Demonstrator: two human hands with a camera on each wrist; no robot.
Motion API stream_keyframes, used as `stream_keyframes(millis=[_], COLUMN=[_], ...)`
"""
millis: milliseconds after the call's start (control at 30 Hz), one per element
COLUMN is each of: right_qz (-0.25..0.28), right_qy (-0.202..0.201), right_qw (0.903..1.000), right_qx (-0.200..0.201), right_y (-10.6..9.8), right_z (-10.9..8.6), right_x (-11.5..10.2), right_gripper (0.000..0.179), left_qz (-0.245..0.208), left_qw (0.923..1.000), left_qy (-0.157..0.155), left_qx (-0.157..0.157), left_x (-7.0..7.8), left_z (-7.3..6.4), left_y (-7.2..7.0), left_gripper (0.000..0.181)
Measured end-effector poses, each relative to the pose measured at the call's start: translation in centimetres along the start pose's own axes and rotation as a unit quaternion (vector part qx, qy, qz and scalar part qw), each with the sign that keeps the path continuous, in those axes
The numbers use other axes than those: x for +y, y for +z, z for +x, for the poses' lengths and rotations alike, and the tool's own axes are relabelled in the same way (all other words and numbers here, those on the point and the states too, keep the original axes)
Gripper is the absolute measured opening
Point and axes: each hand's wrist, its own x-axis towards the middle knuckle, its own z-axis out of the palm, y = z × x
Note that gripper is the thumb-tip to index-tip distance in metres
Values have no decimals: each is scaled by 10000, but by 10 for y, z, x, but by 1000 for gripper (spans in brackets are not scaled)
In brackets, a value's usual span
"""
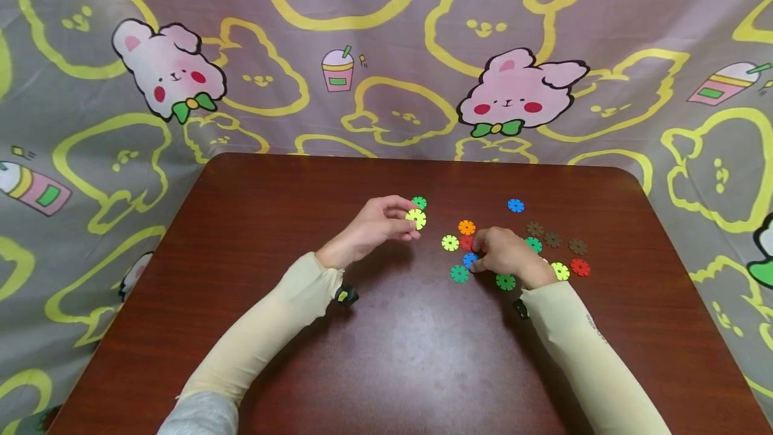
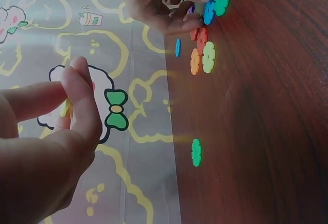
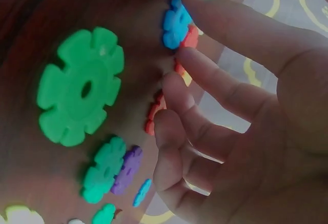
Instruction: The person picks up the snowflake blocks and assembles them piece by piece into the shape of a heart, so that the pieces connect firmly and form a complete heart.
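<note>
My left hand (image 1: 377, 225) is raised above the table, pinching a yellow-green notched disc (image 1: 417, 219) between thumb and fingers. In the left wrist view, those fingers hide most of that disc. Low over a group of discs is my right hand (image 1: 506, 254), fingers loosely bent and spread from the thumb. Its thumb tip is at the edge of a blue disc (image 3: 177, 21), with the index fingertip near the opposite edge; no firm grip shows. Beside them lie a red disc (image 1: 466, 243), an orange disc (image 1: 467, 227), a yellow-green disc (image 1: 449, 242) and a green disc (image 1: 459, 274).
Right of the right hand lie several brown discs (image 1: 552, 239), a red disc (image 1: 580, 267) and a yellow-green disc (image 1: 561, 271). A blue disc (image 1: 516, 205) lies farther back. Behind the left hand is a green disc (image 1: 419, 202). A patterned curtain (image 1: 386, 52) borders the brown table (image 1: 386, 368).
</note>
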Motion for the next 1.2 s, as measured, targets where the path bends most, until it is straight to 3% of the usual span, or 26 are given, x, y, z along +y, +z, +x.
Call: stream_keyframes(millis=[433,700,833,967,1200], right_qz=[29,487,1145,1826,2432], right_qy=[199,-398,-726,-995,-1294], right_qw=[9998,9965,9859,9682,9440], right_qx=[-6,546,985,1392,1816], right_y=[5,5,3,1,-2], right_z=[2,-3,-3,-5,-12], right_x=[-3,-11,-19,-32,-52], right_gripper=[30,16,15,16,16], left_qz=[-16,204,288,281,141], left_qw=[9999,9995,9989,9987,9986], left_qy=[107,244,361,412,377], left_qx=[-56,37,57,143,331], left_x=[0,-1,-2,-1,1], left_z=[-1,-1,0,-1,-2], left_y=[1,1,1,4,8], left_gripper=[32,29,28,29,29])
